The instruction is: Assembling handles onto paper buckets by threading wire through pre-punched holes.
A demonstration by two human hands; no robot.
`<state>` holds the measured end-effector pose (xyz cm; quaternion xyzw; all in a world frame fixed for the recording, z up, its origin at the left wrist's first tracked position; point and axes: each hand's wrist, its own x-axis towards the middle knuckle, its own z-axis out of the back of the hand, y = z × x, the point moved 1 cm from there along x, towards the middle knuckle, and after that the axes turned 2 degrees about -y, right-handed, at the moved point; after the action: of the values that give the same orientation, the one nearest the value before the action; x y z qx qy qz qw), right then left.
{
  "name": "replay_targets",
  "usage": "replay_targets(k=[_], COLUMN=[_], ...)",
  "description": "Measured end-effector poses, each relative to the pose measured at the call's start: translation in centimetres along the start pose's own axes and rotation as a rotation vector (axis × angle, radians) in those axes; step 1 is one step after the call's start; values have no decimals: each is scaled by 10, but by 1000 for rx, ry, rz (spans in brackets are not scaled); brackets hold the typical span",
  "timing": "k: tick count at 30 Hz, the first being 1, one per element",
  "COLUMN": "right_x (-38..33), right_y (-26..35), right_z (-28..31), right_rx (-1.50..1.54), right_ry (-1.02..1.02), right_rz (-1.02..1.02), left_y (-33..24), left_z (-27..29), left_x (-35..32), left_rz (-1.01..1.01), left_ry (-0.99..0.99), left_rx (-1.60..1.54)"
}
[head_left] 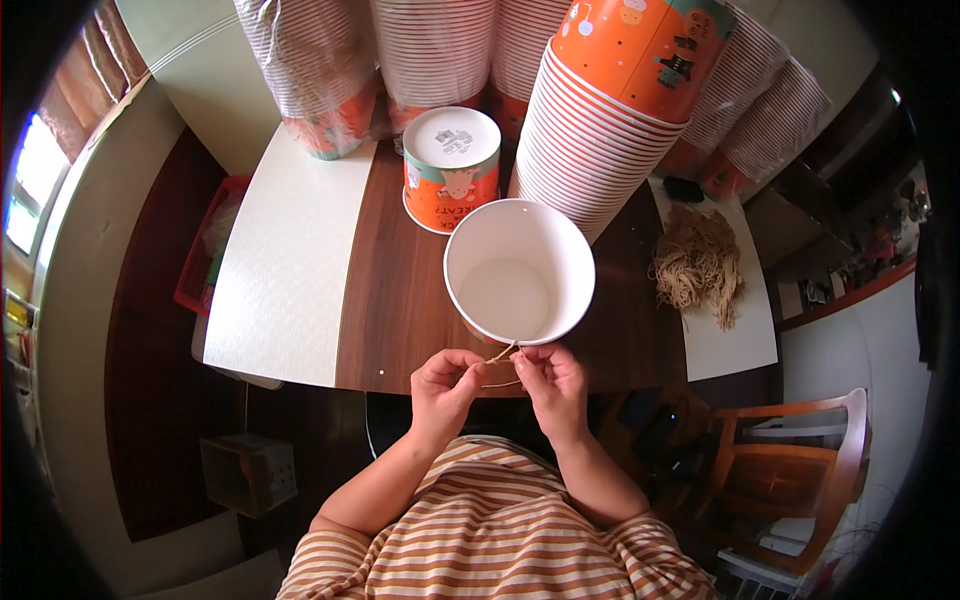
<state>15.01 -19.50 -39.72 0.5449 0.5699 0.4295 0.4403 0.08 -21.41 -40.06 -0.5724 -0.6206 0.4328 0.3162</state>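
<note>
At the table's near edge, my left hand [443, 392] and my right hand [556, 392] are close together, fingertips pinched. Between them runs a thin tan string [506, 352], looped at the near rim of a white-walled paper bucket [567, 262]. Whether the string passes through the rim cannot be made out. The bucket stands with its mouth tilted toward me, showing its bare white inside. Behind it to the left, an orange and green printed bucket [450, 200] sits upside down. A tall nested stack of such buckets [603, 140] leans up behind on the right.
More plastic-wrapped bucket stacks [437, 55] line the back. A tangled pile of tan strings [700, 262] lies at the table's right side, with a small black object [684, 189] behind it. A wooden chair [785, 475] is at the lower right, a red crate [208, 245] at the left.
</note>
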Motion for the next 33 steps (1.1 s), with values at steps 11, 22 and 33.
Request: replay_targets(k=[11,22,33], right_x=[-1,3,6], right_y=[8,30,33], right_z=[-7,-10,-9], right_rx=[157,-500,-518], right_ry=[132,165,78], right_rz=[-167,344,316], left_y=[0,-34,-59], left_z=[-5,-12,-9], left_x=[0,11,19], left_rz=[-62,-211,-102], left_ry=[66,232,247], left_rx=[-1,617,738])
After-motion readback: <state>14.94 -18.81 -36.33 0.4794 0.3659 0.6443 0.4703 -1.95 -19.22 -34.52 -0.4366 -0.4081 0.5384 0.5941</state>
